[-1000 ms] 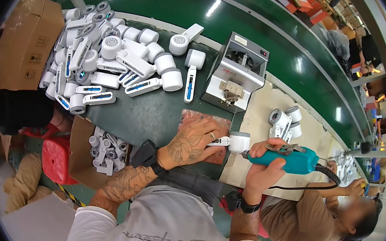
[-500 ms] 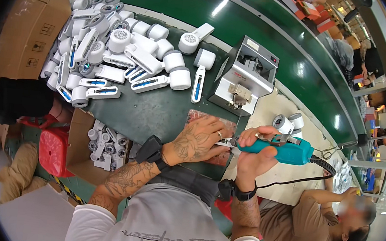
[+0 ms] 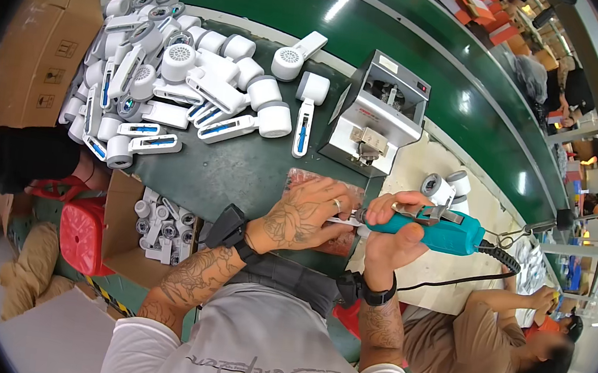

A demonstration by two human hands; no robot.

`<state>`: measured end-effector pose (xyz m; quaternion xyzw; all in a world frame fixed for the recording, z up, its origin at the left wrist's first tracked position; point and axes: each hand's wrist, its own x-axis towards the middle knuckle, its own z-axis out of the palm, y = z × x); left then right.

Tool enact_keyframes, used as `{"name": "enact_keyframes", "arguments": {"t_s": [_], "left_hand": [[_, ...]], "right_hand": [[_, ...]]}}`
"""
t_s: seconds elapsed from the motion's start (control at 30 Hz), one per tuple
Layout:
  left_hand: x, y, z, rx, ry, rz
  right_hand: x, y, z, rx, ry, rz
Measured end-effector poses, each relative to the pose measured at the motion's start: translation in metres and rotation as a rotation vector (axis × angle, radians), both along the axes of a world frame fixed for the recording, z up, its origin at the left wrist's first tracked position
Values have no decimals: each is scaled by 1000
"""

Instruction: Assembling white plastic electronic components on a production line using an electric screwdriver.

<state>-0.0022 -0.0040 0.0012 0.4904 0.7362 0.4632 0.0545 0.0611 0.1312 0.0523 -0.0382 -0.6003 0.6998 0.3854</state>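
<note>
My right hand (image 3: 393, 246) is wrapped round a teal electric screwdriver (image 3: 450, 236) with a metal lever and a coiled black cable. The tool lies nearly level, its tip pointing left at a small white plastic part (image 3: 343, 221). Closed over that part is my left hand (image 3: 305, 215), which hides most of it; its exact kind does not show. Both hands work above a worn red pad (image 3: 303, 178) on the green bench. Whether the tip sits in a screw is hidden by the fingers.
White handheld fan-like units (image 3: 181, 63) are heaped at the far left. A grey feeder machine (image 3: 375, 118) stands ahead, with more white units (image 3: 439, 189) to its right. An open carton (image 3: 124, 223) holds white parts beside a red stool (image 3: 82, 236). A co-worker (image 3: 472, 343) sits at right.
The whole view has shifted slightly. My hands keep nearly the same hold and place, with the screwdriver still at the white part. The co-worker's head and hands at right have moved.
</note>
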Motion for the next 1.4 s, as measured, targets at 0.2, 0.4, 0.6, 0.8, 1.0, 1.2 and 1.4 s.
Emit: {"name": "enact_keyframes", "arguments": {"t_s": [0.2,0.4,0.6,0.8,1.0,1.2,1.4], "left_hand": [[0,-2,2,-7,-9,-22],[6,2,9,-2,17,84],[3,4,10,-51,-3,93],[-10,8,3,-154,156,84],[-8,1,-2,-79,202,-28],[-10,5,-6,-118,182,1],[-10,2,-1,-141,186,36]], "right_hand": [[3,0,-1,7,-2,9],[4,0,0,36,-11,16],[3,7,10,55,-20,77],[-38,24,11,5,31,32],[-76,27,8,135,94,67],[-87,32,-9,187,71,106],[-82,30,-5,200,24,142]]}}
